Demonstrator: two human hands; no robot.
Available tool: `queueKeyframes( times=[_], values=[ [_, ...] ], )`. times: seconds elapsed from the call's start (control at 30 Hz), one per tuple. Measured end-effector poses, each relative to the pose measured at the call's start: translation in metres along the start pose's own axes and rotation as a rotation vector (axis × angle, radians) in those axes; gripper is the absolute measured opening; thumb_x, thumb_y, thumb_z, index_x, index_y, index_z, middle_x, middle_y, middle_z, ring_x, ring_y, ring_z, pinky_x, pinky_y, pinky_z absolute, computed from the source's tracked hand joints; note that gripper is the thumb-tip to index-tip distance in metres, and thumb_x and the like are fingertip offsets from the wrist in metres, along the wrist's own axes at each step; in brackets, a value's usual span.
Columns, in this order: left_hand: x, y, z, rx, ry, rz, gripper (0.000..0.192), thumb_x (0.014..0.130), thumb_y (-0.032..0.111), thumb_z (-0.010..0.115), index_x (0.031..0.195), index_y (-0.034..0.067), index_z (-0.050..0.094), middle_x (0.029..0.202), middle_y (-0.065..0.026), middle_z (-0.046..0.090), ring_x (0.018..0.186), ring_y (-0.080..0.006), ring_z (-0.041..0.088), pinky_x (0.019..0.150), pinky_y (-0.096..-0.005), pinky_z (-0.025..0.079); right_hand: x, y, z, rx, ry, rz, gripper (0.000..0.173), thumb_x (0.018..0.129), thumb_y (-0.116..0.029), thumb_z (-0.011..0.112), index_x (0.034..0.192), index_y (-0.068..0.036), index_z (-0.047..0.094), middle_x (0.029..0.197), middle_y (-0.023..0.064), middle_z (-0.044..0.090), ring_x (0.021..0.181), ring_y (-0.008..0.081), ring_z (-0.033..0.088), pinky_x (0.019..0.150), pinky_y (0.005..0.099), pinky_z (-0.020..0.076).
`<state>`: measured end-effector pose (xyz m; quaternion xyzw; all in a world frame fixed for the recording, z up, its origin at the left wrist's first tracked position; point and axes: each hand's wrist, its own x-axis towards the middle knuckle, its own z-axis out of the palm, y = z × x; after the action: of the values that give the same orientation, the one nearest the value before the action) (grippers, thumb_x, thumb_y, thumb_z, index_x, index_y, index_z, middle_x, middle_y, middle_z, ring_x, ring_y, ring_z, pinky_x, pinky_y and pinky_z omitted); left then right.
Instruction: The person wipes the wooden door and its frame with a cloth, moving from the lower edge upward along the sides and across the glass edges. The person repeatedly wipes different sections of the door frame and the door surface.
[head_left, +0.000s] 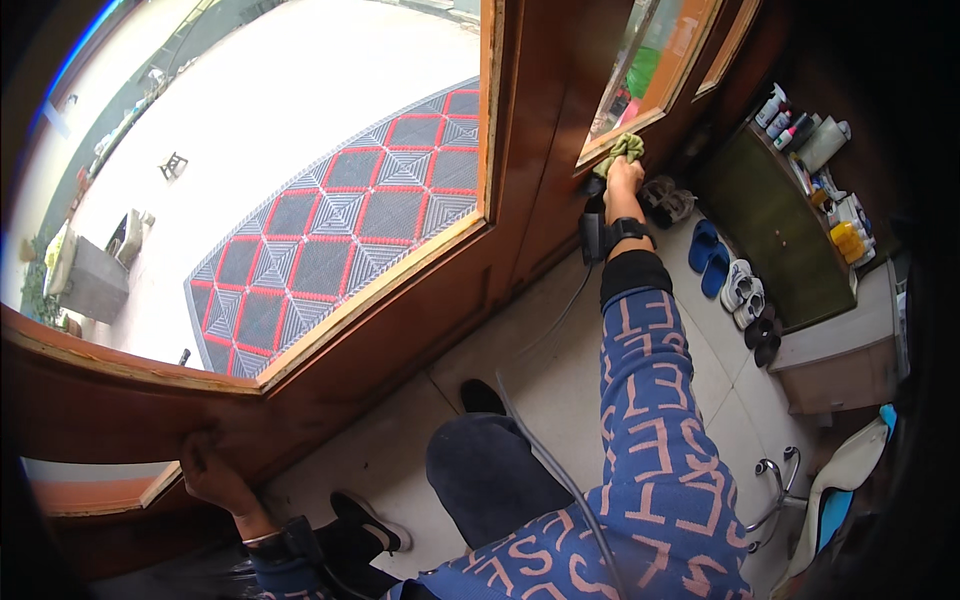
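Observation:
My right hand (624, 180) is closed around a crumpled green cloth (628, 147), which touches the lower corner of a small glass pane's wooden frame in a reddish-brown wooden door (525, 142). My arm is stretched far out, with a black device strapped at the wrist. At the lower left, my left hand (214, 476) rests against the dark wood between the large pane and a smaller lower one; its fingers are in shadow, and whether they grip anything cannot be told. Through the large pane, a grey and red patterned mat (337, 217) lies outside.
Blue slippers (709, 259), white sneakers (742, 292) and dark shoes line the tiled floor at right. Beyond them stands a cabinet (784, 225) with bottles on top. A chair (832, 487) is at lower right. A grey cable (555, 465) hangs across my body.

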<state>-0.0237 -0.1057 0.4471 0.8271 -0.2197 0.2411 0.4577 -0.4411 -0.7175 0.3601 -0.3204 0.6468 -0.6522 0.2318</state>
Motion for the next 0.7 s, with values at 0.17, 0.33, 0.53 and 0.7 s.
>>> queueKeyframes(
  times=[0.17,0.33,0.53,0.7],
  values=[
    [-0.001,-0.001,0.002,-0.036,0.019,-0.018,0.014,0.095,0.006,0.064,0.101,-0.004,0.072,0.090,-0.0137,0.075,0.080,-0.0191,0.070,0.074,-0.0314,0.055,-0.011,0.001,0.011,-0.072,-0.012,-0.002,0.042,0.085,-0.030,0.061,0.102,0.008,0.067,0.100,0.0271,0.070,0.091,0.0393,0.070,0.081,0.0449,0.0540],
    [-0.001,-0.003,0.006,0.033,0.036,0.004,0.015,0.095,0.008,0.064,0.102,-0.004,0.072,0.091,-0.0132,0.075,0.081,-0.0190,0.070,0.074,-0.0312,0.056,-0.067,0.001,-0.004,-0.137,-0.079,-0.214,0.042,0.080,-0.029,0.063,0.088,0.012,0.065,0.084,0.0285,0.069,0.074,0.0367,0.068,0.070,0.0468,0.0524],
    [0.003,-0.009,0.004,-0.004,0.019,-0.075,0.015,0.095,0.008,0.064,0.101,-0.003,0.072,0.091,-0.0129,0.075,0.080,-0.0189,0.069,0.074,-0.0317,0.056,-0.118,-0.032,-0.029,0.030,-0.232,-0.083,0.049,0.081,-0.032,0.059,0.089,0.016,0.060,0.083,0.0270,0.064,0.075,0.0336,0.064,0.072,0.0467,0.0497],
    [0.007,-0.019,-0.003,-0.055,-0.044,-0.092,0.015,0.095,0.007,0.064,0.102,-0.003,0.072,0.091,-0.0130,0.075,0.080,-0.0190,0.069,0.074,-0.0325,0.056,-0.091,-0.043,-0.014,0.111,-0.197,0.152,0.041,0.083,-0.023,0.059,0.095,0.016,0.062,0.089,0.0235,0.067,0.080,0.0283,0.065,0.073,0.0425,0.0509]
  ],
)
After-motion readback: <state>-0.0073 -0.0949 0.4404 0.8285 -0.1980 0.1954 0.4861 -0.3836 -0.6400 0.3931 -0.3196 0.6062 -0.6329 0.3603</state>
